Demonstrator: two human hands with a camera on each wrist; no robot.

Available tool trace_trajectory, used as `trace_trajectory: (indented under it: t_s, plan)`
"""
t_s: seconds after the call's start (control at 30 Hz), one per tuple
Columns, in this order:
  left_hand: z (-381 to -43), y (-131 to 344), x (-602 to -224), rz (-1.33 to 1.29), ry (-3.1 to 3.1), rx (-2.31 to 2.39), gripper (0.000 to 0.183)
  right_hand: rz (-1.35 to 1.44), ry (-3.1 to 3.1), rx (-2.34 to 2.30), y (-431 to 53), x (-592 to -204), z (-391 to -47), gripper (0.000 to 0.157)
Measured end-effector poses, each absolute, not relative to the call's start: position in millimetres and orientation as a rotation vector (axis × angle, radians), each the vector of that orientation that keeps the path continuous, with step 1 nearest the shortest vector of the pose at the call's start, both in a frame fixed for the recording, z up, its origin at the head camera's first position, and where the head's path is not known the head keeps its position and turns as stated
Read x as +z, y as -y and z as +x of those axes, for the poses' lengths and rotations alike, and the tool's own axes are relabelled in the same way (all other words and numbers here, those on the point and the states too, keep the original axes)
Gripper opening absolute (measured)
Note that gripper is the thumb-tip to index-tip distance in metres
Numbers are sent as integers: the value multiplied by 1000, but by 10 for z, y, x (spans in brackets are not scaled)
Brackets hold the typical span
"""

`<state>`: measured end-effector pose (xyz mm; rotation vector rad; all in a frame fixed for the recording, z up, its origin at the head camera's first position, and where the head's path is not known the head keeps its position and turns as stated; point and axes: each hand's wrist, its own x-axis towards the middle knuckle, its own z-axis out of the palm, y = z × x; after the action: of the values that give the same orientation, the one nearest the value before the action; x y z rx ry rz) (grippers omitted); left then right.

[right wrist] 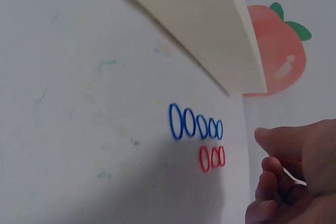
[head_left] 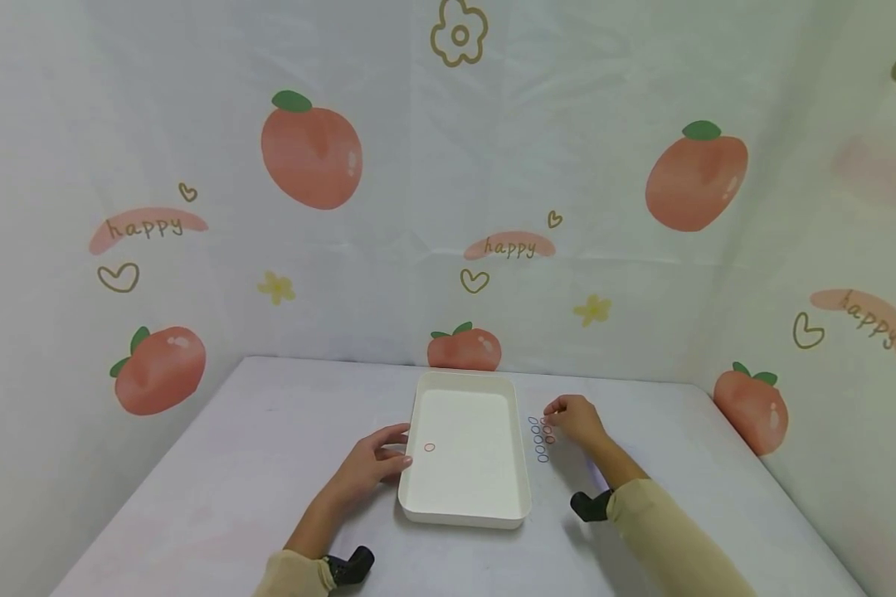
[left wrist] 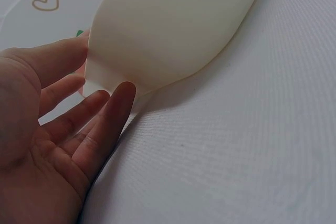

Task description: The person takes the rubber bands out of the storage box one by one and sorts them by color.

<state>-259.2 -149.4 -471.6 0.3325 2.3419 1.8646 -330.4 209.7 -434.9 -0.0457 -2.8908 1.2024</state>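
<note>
My left hand (head_left: 373, 461) is at the left side of a white rectangular tray (head_left: 465, 516). Its fairly straight fingers touch the tray's wall and rim in the left wrist view. One small red ring (head_left: 429, 448) lies inside the tray, left of centre. To the tray's right, several small blue rings (head_left: 539, 449) form a row on the table, with three red rings (right wrist: 205, 159) beside them. My right hand (head_left: 577, 421) hovers by the far end of these rows. Its fingers bend loosely, thumb and forefinger apart, and no ring shows between them in the right wrist view.
A white cloth covers the table (head_left: 284, 464). Behind it and at both sides hang white curtains (head_left: 418, 166) printed with peaches, hearts and flowers. A black wrist device (head_left: 353, 565) is on the left wrist, and another black device (head_left: 591, 506) is on the right.
</note>
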Motion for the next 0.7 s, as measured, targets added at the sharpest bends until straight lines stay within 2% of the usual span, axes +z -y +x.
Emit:
trace_trajectory:
  t_s: [0.7]
  plan:
    - [-2585,1497,-4733,331,-2315,1883,59,49,2797,1419,-1559,-4170,-3473,8]
